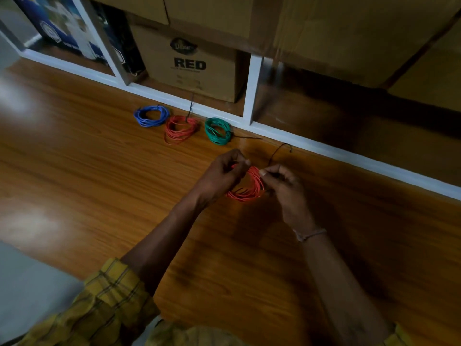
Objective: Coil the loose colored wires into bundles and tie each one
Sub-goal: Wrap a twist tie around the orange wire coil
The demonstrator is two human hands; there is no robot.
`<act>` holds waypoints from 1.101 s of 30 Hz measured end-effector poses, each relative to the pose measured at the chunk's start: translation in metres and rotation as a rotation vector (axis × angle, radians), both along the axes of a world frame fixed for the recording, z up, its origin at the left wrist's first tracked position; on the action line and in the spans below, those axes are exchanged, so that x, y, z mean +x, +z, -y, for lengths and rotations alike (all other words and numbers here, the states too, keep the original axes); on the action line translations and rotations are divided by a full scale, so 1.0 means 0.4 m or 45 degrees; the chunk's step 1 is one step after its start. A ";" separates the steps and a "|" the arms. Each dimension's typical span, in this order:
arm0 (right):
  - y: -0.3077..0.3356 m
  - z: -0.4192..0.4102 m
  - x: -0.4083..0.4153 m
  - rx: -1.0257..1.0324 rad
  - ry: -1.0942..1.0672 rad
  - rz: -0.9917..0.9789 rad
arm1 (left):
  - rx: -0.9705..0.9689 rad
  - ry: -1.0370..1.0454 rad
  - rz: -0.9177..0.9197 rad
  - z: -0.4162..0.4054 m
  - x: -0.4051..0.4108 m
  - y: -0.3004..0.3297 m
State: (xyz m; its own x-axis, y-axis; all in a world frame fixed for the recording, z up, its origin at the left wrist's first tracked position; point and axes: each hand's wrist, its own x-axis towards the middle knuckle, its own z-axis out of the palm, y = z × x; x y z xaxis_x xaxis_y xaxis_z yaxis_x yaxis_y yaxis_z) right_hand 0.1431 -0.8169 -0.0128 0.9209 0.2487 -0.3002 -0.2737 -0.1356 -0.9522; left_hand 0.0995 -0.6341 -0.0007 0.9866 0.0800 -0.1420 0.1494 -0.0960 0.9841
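Observation:
A coil of red wire (252, 189) hangs between my hands above the wooden table (99, 171). My left hand (222, 176) grips the coil's left side with curled fingers. My right hand (282, 182) pinches the coil's right side together with a thin dark tie (278, 149) that arcs up behind it. Three coiled bundles lie in a row near the table's far edge: blue (151, 116), red (180, 129) and green (217, 131). A dark tie sticks up from the red bundle, and another trails right from the green one.
A white-framed glass partition (254, 83) runs along the table's far edge. Behind it stand cardboard boxes, one marked RED (192, 66), and a blue printed box (64, 28) at the far left.

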 end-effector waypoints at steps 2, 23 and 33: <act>-0.016 -0.002 0.033 -0.073 -0.045 -0.025 | -0.032 0.021 -0.011 -0.012 0.017 -0.018; -0.145 -0.012 0.109 -1.311 0.092 0.438 | -0.146 0.130 -0.105 -0.039 0.021 -0.057; -0.132 0.021 0.040 -1.170 0.132 0.521 | -0.191 0.216 -0.150 -0.010 -0.080 -0.064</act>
State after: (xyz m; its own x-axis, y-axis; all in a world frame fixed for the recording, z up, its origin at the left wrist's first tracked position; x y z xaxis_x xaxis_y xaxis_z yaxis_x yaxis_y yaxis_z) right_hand 0.1590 -0.8252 -0.0655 0.9829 0.1649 -0.0819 0.1053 -0.8683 -0.4847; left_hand 0.0675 -0.6303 -0.0265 0.9367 0.2125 -0.2781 0.2657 0.0858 0.9602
